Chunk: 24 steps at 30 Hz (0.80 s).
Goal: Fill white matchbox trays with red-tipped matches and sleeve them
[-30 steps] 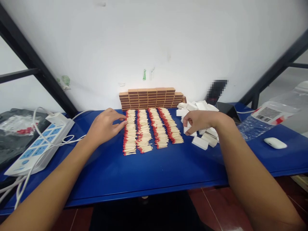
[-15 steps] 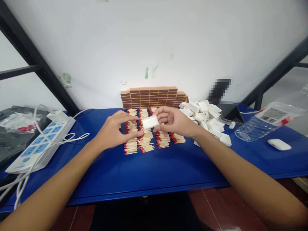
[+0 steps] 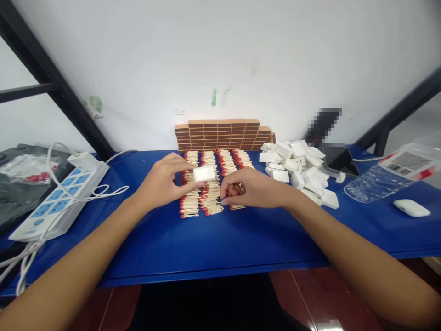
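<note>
My left hand (image 3: 167,180) grips a small white matchbox tray (image 3: 204,174) by its left end, thumb below and fingers above. The tray's open side faces up over the matches. My right hand (image 3: 246,187) is closed in a pinch beside the second row of matches (image 3: 211,202); whatever its fingertips hold, if anything, is too small to make out. Red-headed wooden matches lie in several long rows, partly hidden by my hands. Another row (image 3: 189,204) runs under the tray's left side. To the right of my right hand is a heap of white trays (image 3: 306,168).
Stacked matchboxes (image 3: 220,135) stand against the wall behind the matches. A power strip (image 3: 65,197) with white cables lies left on the blue table (image 3: 206,248). On the right are a phone (image 3: 339,160), a clear plastic container (image 3: 379,177) and a white earbud case (image 3: 411,208).
The white tray has passed from my right hand to my left. My right hand has let go and moved down to the matches, its fingers now pinched together. The view has shifted slightly.
</note>
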Motion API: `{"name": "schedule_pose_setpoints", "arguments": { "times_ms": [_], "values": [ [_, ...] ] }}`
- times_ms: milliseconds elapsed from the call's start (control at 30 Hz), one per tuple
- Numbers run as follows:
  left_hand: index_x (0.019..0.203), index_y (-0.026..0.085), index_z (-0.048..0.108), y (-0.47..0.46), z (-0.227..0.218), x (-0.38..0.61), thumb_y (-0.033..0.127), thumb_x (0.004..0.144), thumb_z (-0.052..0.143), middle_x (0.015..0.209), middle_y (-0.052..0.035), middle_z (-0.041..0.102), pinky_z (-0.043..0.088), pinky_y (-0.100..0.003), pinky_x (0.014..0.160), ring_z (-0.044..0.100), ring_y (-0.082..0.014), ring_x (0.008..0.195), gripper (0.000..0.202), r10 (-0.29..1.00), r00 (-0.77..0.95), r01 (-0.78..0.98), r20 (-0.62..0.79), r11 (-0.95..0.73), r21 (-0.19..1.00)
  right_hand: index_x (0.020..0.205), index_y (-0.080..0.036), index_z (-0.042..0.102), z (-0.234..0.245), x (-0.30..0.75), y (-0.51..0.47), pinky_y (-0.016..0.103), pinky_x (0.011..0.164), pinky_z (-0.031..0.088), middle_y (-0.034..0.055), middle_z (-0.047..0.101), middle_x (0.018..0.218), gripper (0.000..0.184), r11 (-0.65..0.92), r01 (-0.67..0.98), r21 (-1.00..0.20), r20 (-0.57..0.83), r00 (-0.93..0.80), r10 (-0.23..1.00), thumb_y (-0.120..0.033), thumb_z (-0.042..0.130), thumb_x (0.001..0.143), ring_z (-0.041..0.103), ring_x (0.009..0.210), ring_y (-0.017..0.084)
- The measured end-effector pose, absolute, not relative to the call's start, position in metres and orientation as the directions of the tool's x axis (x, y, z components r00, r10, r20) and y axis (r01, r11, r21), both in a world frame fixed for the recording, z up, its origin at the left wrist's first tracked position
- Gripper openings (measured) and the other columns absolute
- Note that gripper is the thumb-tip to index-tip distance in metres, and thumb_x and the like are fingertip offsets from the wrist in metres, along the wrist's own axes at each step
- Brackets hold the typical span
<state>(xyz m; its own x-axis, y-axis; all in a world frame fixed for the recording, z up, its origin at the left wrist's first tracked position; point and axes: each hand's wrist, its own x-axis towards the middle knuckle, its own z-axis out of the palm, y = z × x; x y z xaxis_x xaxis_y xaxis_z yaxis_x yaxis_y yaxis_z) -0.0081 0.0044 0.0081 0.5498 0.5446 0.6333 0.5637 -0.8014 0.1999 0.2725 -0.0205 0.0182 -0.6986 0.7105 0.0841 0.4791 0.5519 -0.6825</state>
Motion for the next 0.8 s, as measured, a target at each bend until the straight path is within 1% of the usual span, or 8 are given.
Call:
{"name": "schedule_pose_setpoints", "arguments": {
  "times_ms": [33, 100, 200, 333, 467, 600, 800],
  "values": [
    [0.106, 0.02, 0.078, 0.005, 0.007, -0.009, 0.05, 0.084, 0.08, 0.095, -0.0072, 0.077, 0.054, -0.035, 0.081, 0.068, -0.0234, 0.093, 0.037, 0.542, 0.557, 0.568, 0.63, -0.802, 0.188, 0.092, -0.02, 0.075, 0.018, 0.271, -0.022, 0.027, 0.058, 0.041, -0.0038, 0.057, 0.066, 0.014, 0.571, 0.47, -0.673, 0.054, -0.738, 0.672, -0.034, 0.076, 0.087, 0.052, 0.06, 0.012],
    [0.108, 0.02, 0.078, 0.006, 0.005, -0.009, 0.048, 0.085, 0.08, 0.096, -0.0074, 0.077, 0.054, -0.035, 0.082, 0.068, -0.0234, 0.094, 0.036, 0.535, 0.568, 0.563, 0.625, -0.807, 0.179, 0.094, -0.021, 0.077, 0.017, 0.268, -0.023, 0.027, 0.059, 0.04, -0.0036, 0.058, 0.068, 0.014, 0.619, 0.447, -0.645, 0.049, -0.785, 0.617, -0.031, 0.078, 0.086, 0.053, 0.062, 0.012],
    [0.11, 0.02, 0.077, 0.006, 0.002, -0.009, 0.048, 0.086, 0.079, 0.098, -0.0074, 0.077, 0.055, -0.035, 0.082, 0.067, -0.0232, 0.096, 0.037, 0.529, 0.581, 0.555, 0.619, -0.813, 0.174, 0.093, -0.021, 0.078, 0.013, 0.263, -0.025, 0.027, 0.06, 0.038, -0.0031, 0.058, 0.069, 0.011, 0.667, 0.442, -0.6, 0.06, -0.806, 0.588, -0.029, 0.078, 0.086, 0.052, 0.063, 0.012],
    [0.11, 0.019, 0.076, 0.006, 0.0, -0.009, 0.045, 0.086, 0.08, 0.097, -0.0072, 0.076, 0.055, -0.035, 0.083, 0.066, -0.023, 0.096, 0.036, 0.51, 0.6, 0.543, 0.617, -0.825, 0.154, 0.09, -0.02, 0.077, 0.012, 0.259, -0.027, 0.027, 0.06, 0.038, -0.0012, 0.062, 0.074, 0.005, 0.666, 0.488, -0.565, 0.02, -0.798, 0.602, -0.023, 0.074, 0.088, 0.053, 0.065, 0.013],
    [0.111, 0.018, 0.075, 0.008, 0.0, -0.009, 0.042, 0.085, 0.081, 0.092, -0.0058, 0.076, 0.054, -0.034, 0.082, 0.065, -0.0229, 0.095, 0.036, 0.476, 0.623, 0.523, 0.621, -0.844, 0.121, 0.088, -0.019, 0.076, 0.015, 0.256, -0.031, 0.026, 0.061, 0.039, -0.0019, 0.062, 0.073, 0.004, 0.633, 0.525, -0.569, -0.014, -0.776, 0.631, -0.018, 0.072, 0.087, 0.053, 0.064, 0.011],
    [0.113, 0.017, 0.074, 0.008, 0.0, -0.01, 0.041, 0.087, 0.08, 0.091, -0.0055, 0.075, 0.053, -0.035, 0.081, 0.064, -0.0226, 0.094, 0.036, 0.462, 0.637, 0.516, 0.617, -0.85, 0.105, 0.087, -0.018, 0.075, 0.017, 0.256, -0.033, 0.025, 0.062, 0.04, -0.0023, 0.061, 0.074, 0.004, 0.617, 0.538, -0.574, -0.024, -0.764, 0.645, -0.016, 0.071, 0.087, 0.054, 0.065, 0.011],
    [0.113, 0.017, 0.075, 0.006, 0.001, -0.008, 0.043, 0.089, 0.078, 0.093, -0.0062, 0.075, 0.053, -0.034, 0.081, 0.064, -0.0226, 0.095, 0.036, 0.483, 0.652, 0.528, 0.585, -0.843, 0.108, 0.087, -0.018, 0.074, 0.015, 0.257, -0.03, 0.025, 0.061, 0.04, -0.0037, 0.058, 0.07, 0.003, 0.627, 0.531, -0.57, -0.007, -0.766, 0.643, -0.016, 0.072, 0.086, 0.053, 0.063, 0.01]
  ]
}}
